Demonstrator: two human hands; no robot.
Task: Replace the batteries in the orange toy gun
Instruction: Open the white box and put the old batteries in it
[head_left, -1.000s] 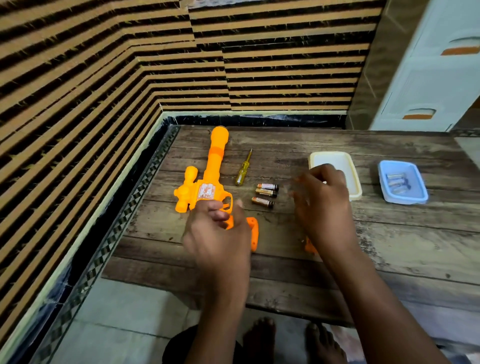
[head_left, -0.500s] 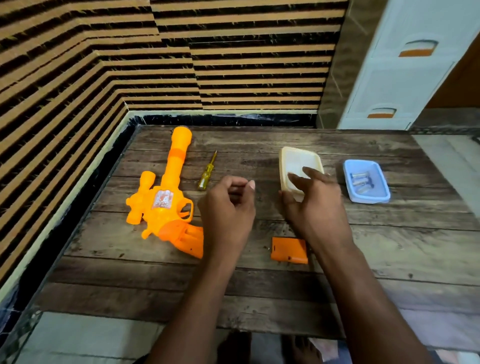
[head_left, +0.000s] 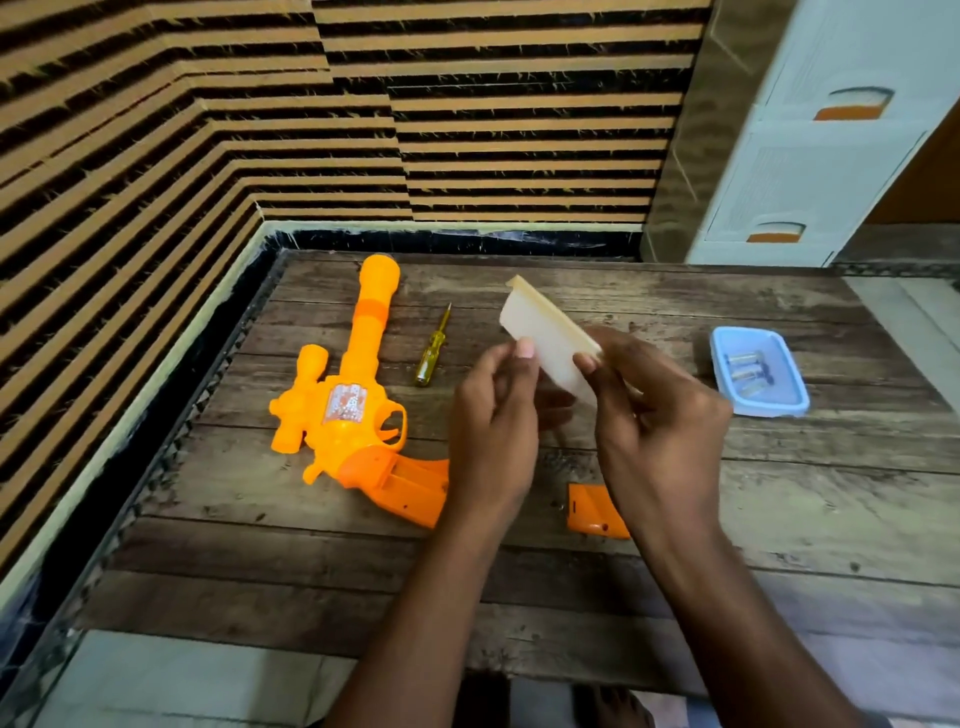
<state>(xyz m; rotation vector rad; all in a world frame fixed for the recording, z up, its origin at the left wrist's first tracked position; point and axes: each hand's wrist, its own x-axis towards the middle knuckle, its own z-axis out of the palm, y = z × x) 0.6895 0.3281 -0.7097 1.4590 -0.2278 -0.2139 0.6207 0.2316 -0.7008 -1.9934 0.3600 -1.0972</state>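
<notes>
The orange toy gun (head_left: 358, 410) lies flat on the worktop (head_left: 779, 499) left of the frame's centre, its long barrel pointing toward the upper edge, a small scope along its left side and a pale sticker on its body; the grip, at the lower right of the toy, shows an open battery bay. The detached orange cover (head_left: 592, 512) lies on the boards just below the right hand. A yellow-handled screwdriver (head_left: 434, 351) rests beside the barrel, tip pointing away. At mid-frame the right hand (head_left: 660, 415) grips a cream tray (head_left: 550, 343), lifted and tilted steeply with its pale underside turned toward the camera, while the left hand (head_left: 493, 426) pinches the tray's lower edge with thumb and fingers. At the right, a blue tray (head_left: 795, 400) sits on the worktop holding several batteries (head_left: 748, 371). The worktop is of weathered dark planks, set into a corner of walls striped brown and black; a white drawer unit (head_left: 810, 156) with orange handles stands at the upper right, and pale floor tiles show along the bottom. Half a second earlier the cream tray lay flat on the boards under the right hand; the three loose batteries seen beside the screwdriver a second ago are out of sight.
</notes>
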